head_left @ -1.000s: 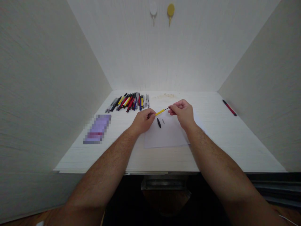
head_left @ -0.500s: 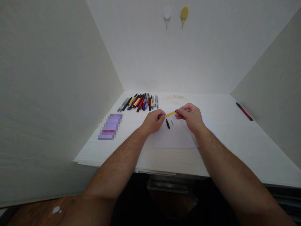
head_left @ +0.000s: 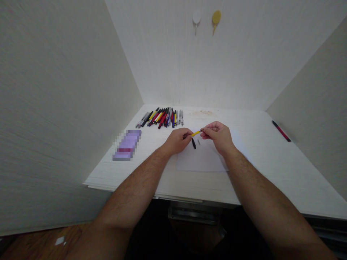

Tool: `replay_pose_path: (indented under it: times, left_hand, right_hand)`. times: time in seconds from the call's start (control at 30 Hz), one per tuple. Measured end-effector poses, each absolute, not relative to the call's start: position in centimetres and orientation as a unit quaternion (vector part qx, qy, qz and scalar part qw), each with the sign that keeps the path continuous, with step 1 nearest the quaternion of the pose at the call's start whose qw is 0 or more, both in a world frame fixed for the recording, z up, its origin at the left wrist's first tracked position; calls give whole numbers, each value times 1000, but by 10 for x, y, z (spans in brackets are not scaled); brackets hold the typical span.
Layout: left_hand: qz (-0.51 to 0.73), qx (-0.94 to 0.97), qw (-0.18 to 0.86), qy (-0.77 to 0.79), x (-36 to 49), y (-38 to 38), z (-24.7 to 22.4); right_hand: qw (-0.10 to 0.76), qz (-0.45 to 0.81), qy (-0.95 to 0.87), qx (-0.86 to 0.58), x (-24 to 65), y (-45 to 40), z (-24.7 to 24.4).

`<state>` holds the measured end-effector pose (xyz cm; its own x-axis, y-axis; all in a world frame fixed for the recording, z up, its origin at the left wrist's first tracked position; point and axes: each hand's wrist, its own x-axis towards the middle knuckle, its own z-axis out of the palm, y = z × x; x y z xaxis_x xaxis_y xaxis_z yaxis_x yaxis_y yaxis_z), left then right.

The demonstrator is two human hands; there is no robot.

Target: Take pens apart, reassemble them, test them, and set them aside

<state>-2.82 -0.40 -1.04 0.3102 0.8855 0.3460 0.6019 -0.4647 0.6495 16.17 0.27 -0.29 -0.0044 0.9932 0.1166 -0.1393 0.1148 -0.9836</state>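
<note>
Item: yellow pen barrel (head_left: pixel 195 133), which we pinch at both ends, left hand (head_left: pixel 177 141) and right hand (head_left: pixel 219 135) fingers closed on it, above the paper sheet (head_left: pixel 203 159) on the bench (head_left: pixel 265 162).

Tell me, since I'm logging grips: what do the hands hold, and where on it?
A yellow pen barrel, held between both: left hand at its left end, right hand pinching the dark tip end.

The person is showing two bare, hairy forearms with no sleeves reaching them; the left hand (head_left: pixel 177 140) and right hand (head_left: pixel 219 135) are wearing nothing.
</note>
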Motion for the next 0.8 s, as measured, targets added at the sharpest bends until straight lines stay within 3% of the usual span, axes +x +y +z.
replay_pose_path:
  times: [0.43, 0.63, 0.8]
  left_hand:
    - [357, 763, 240, 483, -31, -2, -15]
    - [385, 733, 228, 512, -32, 1, -17]
    - [389, 724, 219, 526, -32, 2, -18]
  right_hand:
    - [529, 492, -518, -458, 165, 8, -8]
    - [356, 199, -718, -564, 171, 12, -19]
    - [239, 149, -790, -545, 168, 8, -20]
